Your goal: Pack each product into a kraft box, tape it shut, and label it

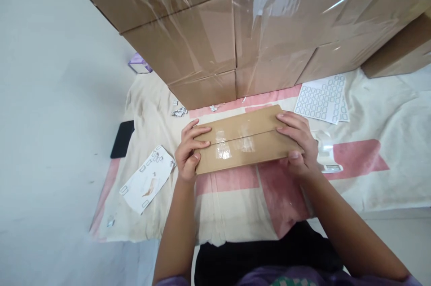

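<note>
A long brown cardboard box (261, 142) is held between my two hands, its lengthwise seam facing up. Strips of clear tape (222, 147) cross that seam near the middle. My left hand (191, 151) grips the box's left end, fingers over the top face and thumb at the near edge. At the other end my right hand (299, 140) holds it the same way, fingertips on the top. Just beyond the right hand lies a clear tape dispenser (332, 168), partly covered by the hand. The box's underside is hidden.
Wrapped cardboard cartons (205, 39) stand stacked behind the box, with another carton (397, 48) at right. Sticker sheets (319, 99) lie right, a partly peeled sheet (148, 180) left. A black phone-like slab (122, 139) sits at the edge of the pink-and-cream cloth (235, 214).
</note>
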Tool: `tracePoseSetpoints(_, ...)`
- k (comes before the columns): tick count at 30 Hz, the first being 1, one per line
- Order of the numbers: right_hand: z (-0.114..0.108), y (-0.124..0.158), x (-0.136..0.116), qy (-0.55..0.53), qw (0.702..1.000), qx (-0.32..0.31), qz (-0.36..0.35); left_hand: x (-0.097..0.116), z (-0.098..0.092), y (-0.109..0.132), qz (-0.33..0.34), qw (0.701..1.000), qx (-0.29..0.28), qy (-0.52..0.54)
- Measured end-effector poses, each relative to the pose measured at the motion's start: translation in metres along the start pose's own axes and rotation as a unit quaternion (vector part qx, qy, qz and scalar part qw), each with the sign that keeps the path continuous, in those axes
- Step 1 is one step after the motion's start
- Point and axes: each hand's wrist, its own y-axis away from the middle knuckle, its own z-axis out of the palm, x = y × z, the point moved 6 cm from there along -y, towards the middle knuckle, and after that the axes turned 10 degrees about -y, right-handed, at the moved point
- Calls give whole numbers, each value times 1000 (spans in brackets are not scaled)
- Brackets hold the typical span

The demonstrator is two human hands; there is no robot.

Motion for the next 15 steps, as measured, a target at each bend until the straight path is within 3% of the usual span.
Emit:
tracePoseSetpoints(11, 0, -7, -4, 37, 999, -7, 39, -8, 5, -8, 18, 999, -32, 33)
tracePoseSetpoints(15, 0, -8, -5, 23, 999, 1, 34, 5, -4, -12, -6, 996, -90, -12)
